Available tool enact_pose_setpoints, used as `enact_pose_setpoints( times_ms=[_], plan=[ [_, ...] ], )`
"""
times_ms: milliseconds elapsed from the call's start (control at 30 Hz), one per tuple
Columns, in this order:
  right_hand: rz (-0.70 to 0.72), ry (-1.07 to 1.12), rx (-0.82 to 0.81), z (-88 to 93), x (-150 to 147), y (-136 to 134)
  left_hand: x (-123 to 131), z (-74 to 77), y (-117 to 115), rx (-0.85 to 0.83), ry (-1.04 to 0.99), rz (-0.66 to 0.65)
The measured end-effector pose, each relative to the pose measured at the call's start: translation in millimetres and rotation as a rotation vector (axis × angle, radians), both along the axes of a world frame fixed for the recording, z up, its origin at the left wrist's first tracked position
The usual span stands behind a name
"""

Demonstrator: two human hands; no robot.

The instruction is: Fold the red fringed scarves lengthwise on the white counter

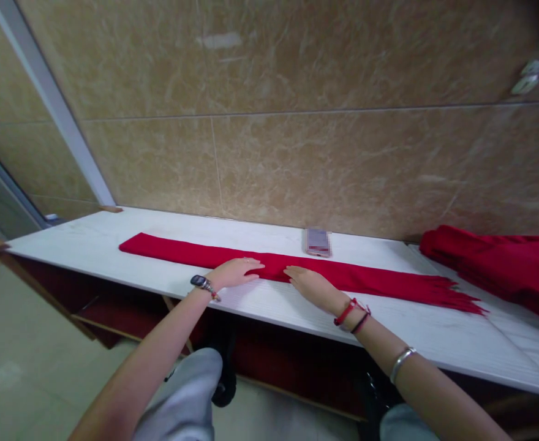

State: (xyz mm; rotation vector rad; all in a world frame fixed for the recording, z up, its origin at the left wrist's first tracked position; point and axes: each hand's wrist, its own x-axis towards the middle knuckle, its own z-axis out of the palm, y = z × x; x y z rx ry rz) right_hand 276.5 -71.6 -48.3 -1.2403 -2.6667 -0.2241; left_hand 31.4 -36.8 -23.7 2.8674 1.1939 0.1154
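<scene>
A red scarf (370, 278), folded into a long narrow strip, lies flat along the white counter. Its fringed end points right and its smooth folded end lies at the left. My left hand (235, 272) rests on the middle of the strip, palm down with fingers stretched out. Just to the right, my right hand (310, 286) also lies flat on the scarf, fingers extended toward the left hand. A short stretch of red cloth shows between the two sets of fingertips. Neither hand grips the fabric.
Behind the scarf, a phone (318, 242) lies near the tiled wall (297, 165). More red cloth (494, 260) is heaped at the right end of the white counter (269, 306). Under the top are dark red shelves (113, 315). A wall socket (529, 76) is at upper right.
</scene>
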Motion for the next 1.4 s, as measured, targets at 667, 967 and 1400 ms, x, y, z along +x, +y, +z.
enact_pose_setpoints(
  times_ms=[667, 967, 1400],
  plan=[
    [0.039, -0.022, 0.119, 4.4, 39, -20, 18, -10.4, 3, 0.038, 0.148, 0.04],
    [0.06, -0.028, 0.109, -2.7, 48, -23, 8, -5.4, -10, -0.133, 0.133, 0.033],
    [0.044, -0.058, 0.141, 1.8, 49, -24, 19, -14.3, -3, -0.075, 0.129, 0.035]
  ],
)
